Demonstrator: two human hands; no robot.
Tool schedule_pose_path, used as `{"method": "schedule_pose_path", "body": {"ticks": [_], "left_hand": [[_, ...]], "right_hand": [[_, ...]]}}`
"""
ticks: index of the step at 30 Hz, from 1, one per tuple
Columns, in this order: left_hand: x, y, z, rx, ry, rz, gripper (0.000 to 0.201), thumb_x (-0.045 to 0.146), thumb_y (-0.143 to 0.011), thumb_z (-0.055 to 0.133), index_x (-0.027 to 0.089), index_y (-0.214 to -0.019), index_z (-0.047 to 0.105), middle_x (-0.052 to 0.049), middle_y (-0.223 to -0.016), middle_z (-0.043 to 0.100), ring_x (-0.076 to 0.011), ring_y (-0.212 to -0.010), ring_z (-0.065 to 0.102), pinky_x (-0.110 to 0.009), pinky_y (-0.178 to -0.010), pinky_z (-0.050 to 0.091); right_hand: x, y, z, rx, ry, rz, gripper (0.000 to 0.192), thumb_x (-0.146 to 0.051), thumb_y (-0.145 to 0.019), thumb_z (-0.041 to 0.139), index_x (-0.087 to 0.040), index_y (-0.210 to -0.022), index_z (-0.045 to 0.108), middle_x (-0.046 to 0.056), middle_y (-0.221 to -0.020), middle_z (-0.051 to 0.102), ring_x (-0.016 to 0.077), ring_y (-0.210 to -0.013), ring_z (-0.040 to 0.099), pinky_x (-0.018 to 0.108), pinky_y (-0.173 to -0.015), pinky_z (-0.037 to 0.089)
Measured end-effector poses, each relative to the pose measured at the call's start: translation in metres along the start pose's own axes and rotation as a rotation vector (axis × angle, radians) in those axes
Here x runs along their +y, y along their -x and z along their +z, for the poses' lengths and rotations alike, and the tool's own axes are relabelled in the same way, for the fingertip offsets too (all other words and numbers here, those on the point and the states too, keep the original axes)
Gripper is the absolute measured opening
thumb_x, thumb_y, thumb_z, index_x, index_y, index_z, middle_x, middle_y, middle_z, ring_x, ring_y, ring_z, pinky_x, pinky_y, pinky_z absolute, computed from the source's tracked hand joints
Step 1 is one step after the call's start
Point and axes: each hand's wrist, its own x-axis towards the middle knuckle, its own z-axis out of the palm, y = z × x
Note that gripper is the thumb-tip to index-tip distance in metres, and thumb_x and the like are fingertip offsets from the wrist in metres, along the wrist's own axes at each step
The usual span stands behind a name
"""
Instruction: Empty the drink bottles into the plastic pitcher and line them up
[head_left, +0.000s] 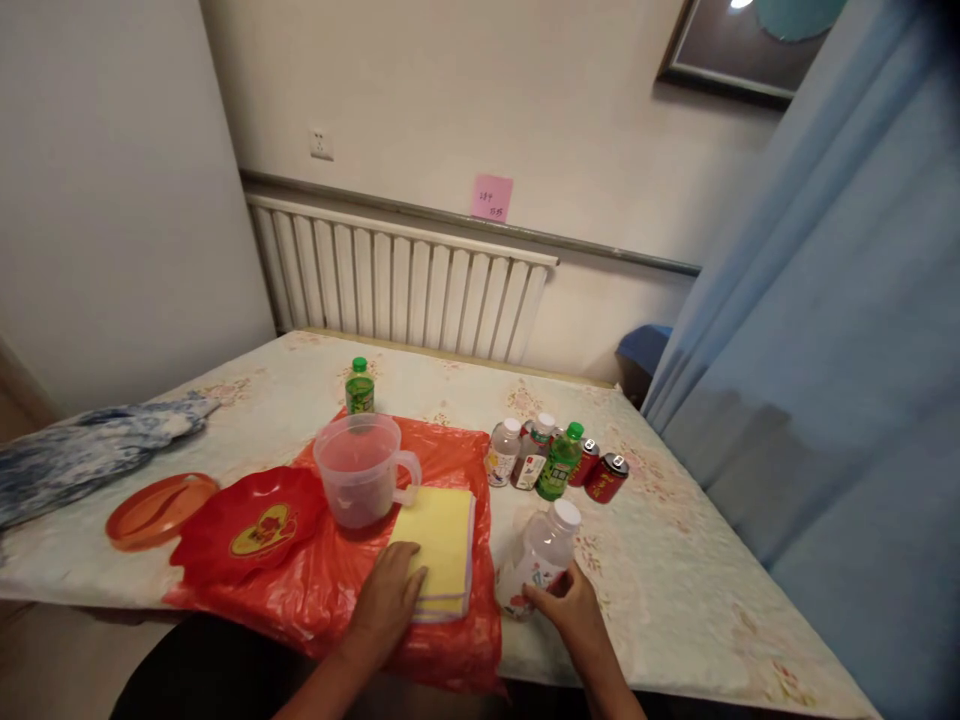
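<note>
My right hand (568, 605) is closed round the lower part of a clear plastic bottle (547, 545) with a white cap and a printed label. The bottle leans to the right, at the front of the table. My left hand (391, 590) lies with its fingers loosely stretched on the left edge of a yellow stack of sheets or cloths (442, 540). That stack rests on a red plastic sheet (337, 590). Just behind the left hand stands a clear measuring jug (356, 480), its handle turned right.
Left of the jug are a red scalloped tray (217, 530) and an orange lid (142, 515). A green-capped bottle (360, 390) stands behind. At right are a white-capped bottle (502, 458), a green bottle (559, 468) and dark red cans (606, 480). A blue curtain (810, 350) hangs at right.
</note>
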Motion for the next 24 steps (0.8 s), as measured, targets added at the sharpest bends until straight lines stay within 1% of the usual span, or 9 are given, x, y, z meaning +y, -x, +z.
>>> {"method": "schedule_pose_path", "body": {"ticks": [2,5,7,11,15,19,24], "left_hand": [[-0.013,-0.008,0.003,0.012,-0.031,0.032,0.029,0.034,-0.089,0.044,0.016,-0.102,0.062,-0.015,-0.103,0.066,-0.0305,-0.104,0.059,-0.052,-0.099,0.044],[-0.021,-0.020,0.015,0.014,-0.176,0.157,0.024,0.028,-0.092,0.041,0.019,-0.099,0.062,-0.010,-0.099,0.066,-0.0261,-0.098,0.059,-0.044,-0.095,0.047],[-0.024,-0.026,0.026,0.028,-0.262,0.210,0.024,0.025,-0.093,0.039,0.019,-0.097,0.062,-0.009,-0.096,0.066,-0.0245,-0.093,0.060,-0.041,-0.090,0.049],[-0.030,-0.034,0.041,0.064,-0.319,0.186,0.025,0.025,-0.094,0.037,0.019,-0.093,0.060,-0.009,-0.092,0.064,-0.0252,-0.090,0.060,-0.042,-0.087,0.049],[-0.034,-0.035,0.044,0.065,-0.421,0.175,0.025,0.026,-0.095,0.037,0.019,-0.093,0.060,-0.008,-0.095,0.064,-0.0241,-0.092,0.060,-0.040,-0.088,0.047],[-0.042,-0.033,0.047,0.050,-0.447,0.207,0.022,0.025,-0.095,0.038,0.020,-0.096,0.060,-0.008,-0.097,0.065,-0.0246,-0.094,0.060,-0.043,-0.093,0.046],[-0.054,-0.035,0.051,0.041,-0.424,0.238,0.018,0.026,-0.093,0.041,0.024,-0.100,0.057,-0.007,-0.100,0.066,-0.0262,-0.098,0.061,-0.046,-0.094,0.047]], "right_hand": [[0.005,-0.011,-0.012,0.089,0.088,-0.013,0.037,-0.037,-0.060,0.075,-0.019,-0.090,0.062,0.006,-0.078,0.071,0.0270,-0.073,0.069,0.039,-0.069,0.056],[0.015,-0.028,-0.026,0.194,0.114,-0.009,0.035,-0.038,-0.059,0.074,-0.021,-0.085,0.060,0.004,-0.075,0.069,0.0259,-0.070,0.068,0.039,-0.066,0.057],[0.022,-0.039,-0.035,0.250,0.115,-0.003,0.035,-0.039,-0.058,0.073,-0.021,-0.084,0.058,0.004,-0.076,0.069,0.0261,-0.071,0.069,0.039,-0.066,0.057],[0.035,-0.060,-0.052,0.338,0.148,-0.001,0.037,-0.041,-0.060,0.071,-0.021,-0.087,0.057,0.005,-0.081,0.070,0.0272,-0.075,0.069,0.040,-0.071,0.056],[0.044,-0.082,-0.064,0.393,0.182,-0.022,0.038,-0.040,-0.062,0.071,-0.019,-0.092,0.059,0.005,-0.081,0.069,0.0269,-0.076,0.068,0.039,-0.072,0.055],[0.050,-0.111,-0.068,0.446,0.186,-0.037,0.043,-0.038,-0.061,0.070,-0.016,-0.097,0.060,0.006,-0.085,0.070,0.0255,-0.076,0.068,0.037,-0.072,0.054],[0.055,-0.143,-0.069,0.531,0.209,-0.060,0.046,-0.039,-0.061,0.070,-0.016,-0.100,0.062,0.004,-0.084,0.069,0.0237,-0.075,0.065,0.035,-0.072,0.052]]}}
